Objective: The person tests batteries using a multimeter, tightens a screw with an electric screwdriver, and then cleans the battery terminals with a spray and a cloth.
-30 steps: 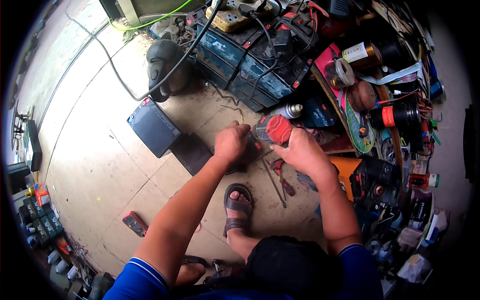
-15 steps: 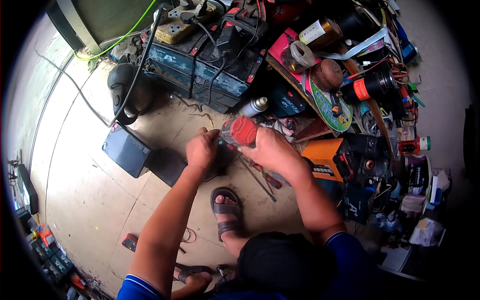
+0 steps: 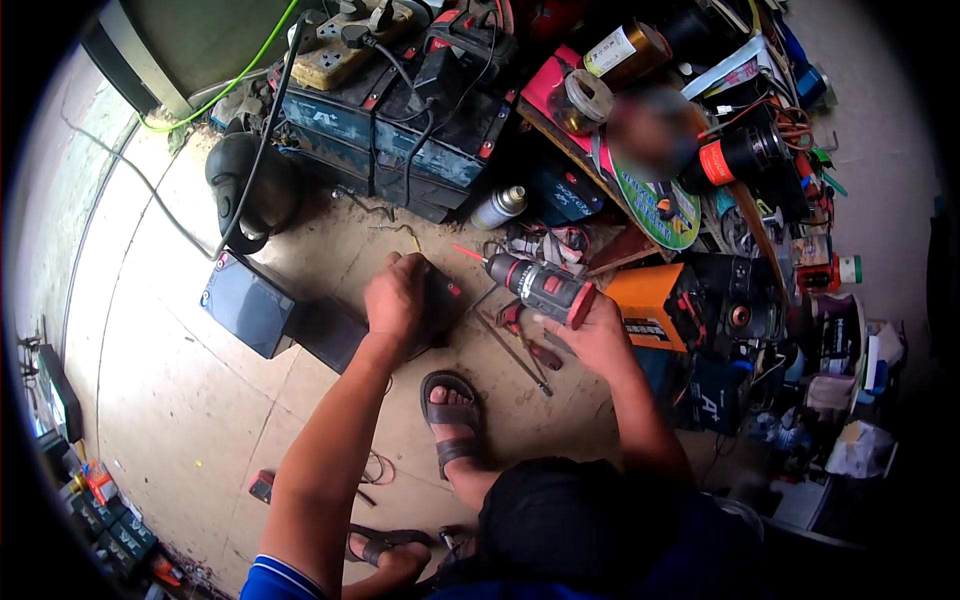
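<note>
My right hand (image 3: pixel 590 335) grips a grey and red cordless drill (image 3: pixel 545 290) with a red-tipped bit pointing up and to the left. My left hand (image 3: pixel 395 295) is at the top of a dark battery (image 3: pixel 440 300), its fingers curled together; what they hold is hidden. Two more batteries stand to the left, a grey-blue one (image 3: pixel 245 300) and a black one (image 3: pixel 325 332). A long rod (image 3: pixel 510 350) and a red and black screwdriver (image 3: pixel 525 337) lie below the drill. A spray can (image 3: pixel 498 208) stands behind it.
Large batteries (image 3: pixel 390 150) carrying a power strip (image 3: pixel 350 50) and cables stand at the back. A dark rounded device (image 3: pixel 245 180) is left of them. A cluttered board (image 3: pixel 530 120), an orange box (image 3: pixel 650 305) and mixed items are on the right. A red multimeter (image 3: pixel 262 485) lies near my left forearm.
The drill has turned from pointing down at the battery beside my left hand to lying sideways, moved right and away from it with my right hand. The view has shifted.
</note>
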A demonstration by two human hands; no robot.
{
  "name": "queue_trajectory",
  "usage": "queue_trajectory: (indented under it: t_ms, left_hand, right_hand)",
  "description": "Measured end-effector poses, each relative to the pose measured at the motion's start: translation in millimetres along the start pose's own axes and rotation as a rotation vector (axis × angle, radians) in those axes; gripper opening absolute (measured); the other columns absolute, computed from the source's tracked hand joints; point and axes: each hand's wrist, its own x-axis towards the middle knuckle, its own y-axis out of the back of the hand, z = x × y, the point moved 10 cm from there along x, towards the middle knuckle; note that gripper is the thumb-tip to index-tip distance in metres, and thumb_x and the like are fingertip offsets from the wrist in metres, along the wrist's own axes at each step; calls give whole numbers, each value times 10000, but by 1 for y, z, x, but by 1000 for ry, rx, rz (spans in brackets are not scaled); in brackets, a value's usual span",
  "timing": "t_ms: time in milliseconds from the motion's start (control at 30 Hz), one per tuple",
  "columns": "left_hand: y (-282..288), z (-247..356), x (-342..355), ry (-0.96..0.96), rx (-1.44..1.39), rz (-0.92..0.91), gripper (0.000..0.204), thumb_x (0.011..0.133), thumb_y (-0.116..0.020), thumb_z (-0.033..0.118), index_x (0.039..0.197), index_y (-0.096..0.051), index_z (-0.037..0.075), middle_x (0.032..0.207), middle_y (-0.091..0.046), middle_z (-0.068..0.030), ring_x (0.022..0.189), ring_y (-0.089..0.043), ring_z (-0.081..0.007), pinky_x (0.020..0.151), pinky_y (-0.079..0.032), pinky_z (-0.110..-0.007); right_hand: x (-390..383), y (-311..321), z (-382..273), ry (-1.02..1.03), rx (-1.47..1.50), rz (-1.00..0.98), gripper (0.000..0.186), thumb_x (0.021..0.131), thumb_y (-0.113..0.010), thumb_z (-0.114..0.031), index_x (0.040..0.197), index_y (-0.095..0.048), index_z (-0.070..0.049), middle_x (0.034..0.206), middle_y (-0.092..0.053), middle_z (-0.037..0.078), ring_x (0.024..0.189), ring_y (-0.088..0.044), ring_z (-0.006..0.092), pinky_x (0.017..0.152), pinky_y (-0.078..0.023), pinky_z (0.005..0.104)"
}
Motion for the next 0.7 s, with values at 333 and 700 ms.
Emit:
queue_trajectory:
  t_ms: [333, 700]
  left_hand:
    - [79, 63, -43, -141, -387, 145, 113, 974, -670, 31, 1086, -655, 24, 906, -570, -79, 872, -579, -189, 821, -466, -282]
    - [182, 121, -158, 61, -895, 197, 167, 1039, -646, 138, 1168, -623, 35, 815, -506, 66, 649, -389, -18, 571, -283, -188]
  right_hand:
    - [-62, 38, 208, -253, 478, 637, 461, 880, -844, -118, 1283, -627, -66, 1253, -654, 31, 1143, -587, 158, 1063, -433, 339]
    - [-64, 38, 220, -182, 275, 423, 367, 861, -829, -57, 1185, -669, 6, 1146, -705, 57, 1033, -653, 162, 947, -517, 343]
